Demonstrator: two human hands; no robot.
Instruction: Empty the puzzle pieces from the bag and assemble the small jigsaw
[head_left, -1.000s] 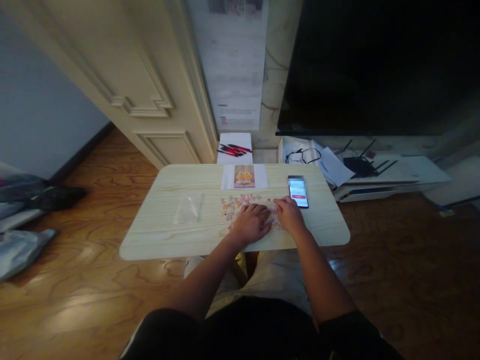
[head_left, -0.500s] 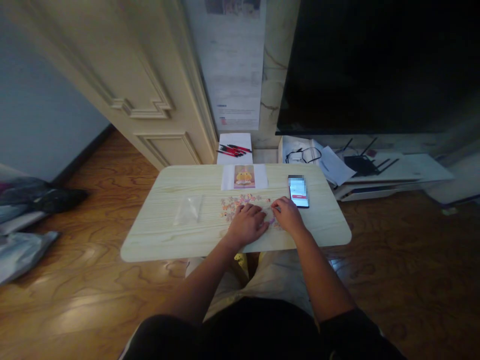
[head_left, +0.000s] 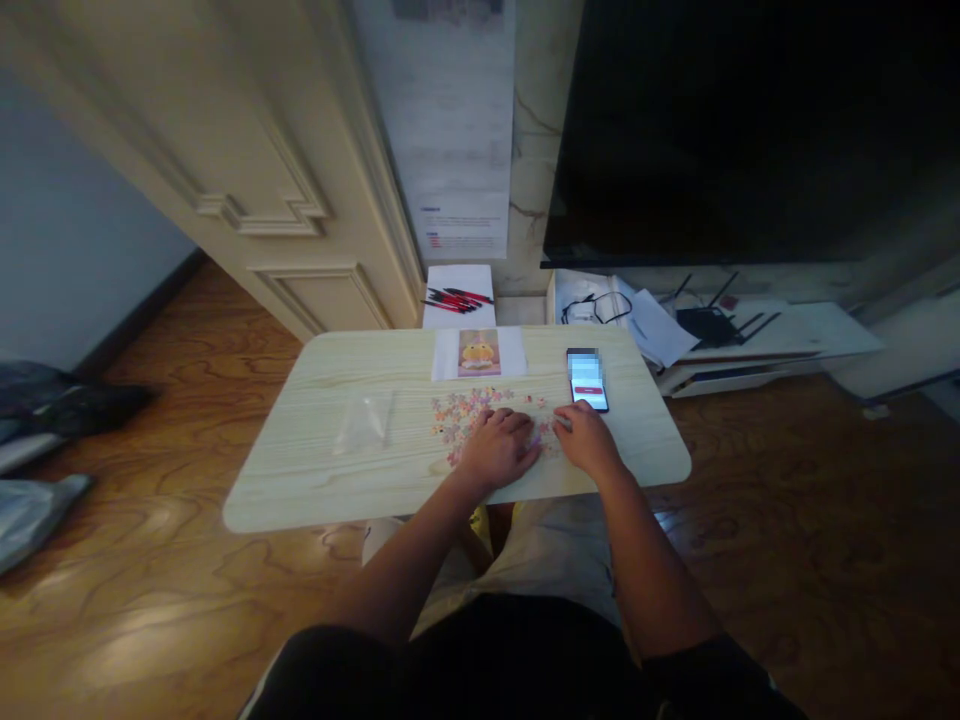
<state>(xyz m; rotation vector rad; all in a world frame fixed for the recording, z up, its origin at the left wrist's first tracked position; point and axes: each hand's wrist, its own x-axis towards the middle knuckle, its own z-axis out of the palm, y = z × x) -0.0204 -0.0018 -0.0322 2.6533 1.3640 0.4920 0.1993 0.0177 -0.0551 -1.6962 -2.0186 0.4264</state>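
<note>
Small pinkish and orange jigsaw puzzle pieces (head_left: 452, 408) lie scattered on the light wood-grain table (head_left: 289, 460). My left hand (head_left: 499, 447) rests over the right part of this spread, palm down with its fingers apart, and covers some pieces. A smaller group of puzzle pieces (head_left: 550, 440) lies between my two hands. To the right, my right hand (head_left: 589, 438) has its thumb and forefinger pinched together on what looks like a puzzle piece, mostly hidden by the fingertips. Behind the pieces is a printed sheet (head_left: 514, 352) with a yellow figure picture.
A lit phone (head_left: 588, 380) lies just beyond my right hand. On the table's left is a clear plastic bag (head_left: 365, 422). Red and black pens (head_left: 457, 300) lie on a white surface behind the table. A router (head_left: 709, 326) and papers (head_left: 660, 328) sit on the low cabinet.
My right hand has shifted slightly away from my left hand, showing more of the pieces between them. My left hand stays over the pieces. The whole view has shifted a little.
</note>
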